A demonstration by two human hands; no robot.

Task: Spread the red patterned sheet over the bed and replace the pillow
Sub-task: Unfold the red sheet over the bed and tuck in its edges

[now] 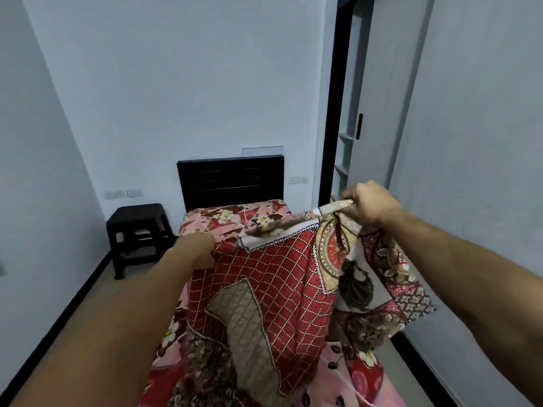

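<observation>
Viewpoint at the end of the bed (pixel 205 221) opposite the black headboard (pixel 230 180); the bed's long axis runs straight away from the person toward the headboard. Red patterned sheet (pixel 279 274) is off the mattress, held up on the near side of the headboard and hanging in folds over the pink floral cover (pixel 258 214) that lies on the bed. Hands are apart, each closed on the sheet's upper edge: left hand (pixel 197 251) grips the corner below the headboard's left end, and right hand (pixel 370 204) pinches a bunched strip of the edge beyond the headboard's right end and higher. The held edge therefore lies across the bed, roughly parallel to the headboard but tilted up to the right. The sheet's free length hangs down toward the person, away from the headboard. Judgement: the spread depends on carrying this edge along the long axis to the headboard. Neither hand is clearly nearer to it, and the left would need to rise level first. Pillow not in view. Black stool (pixel 138 227) stands left of the headboard.
</observation>
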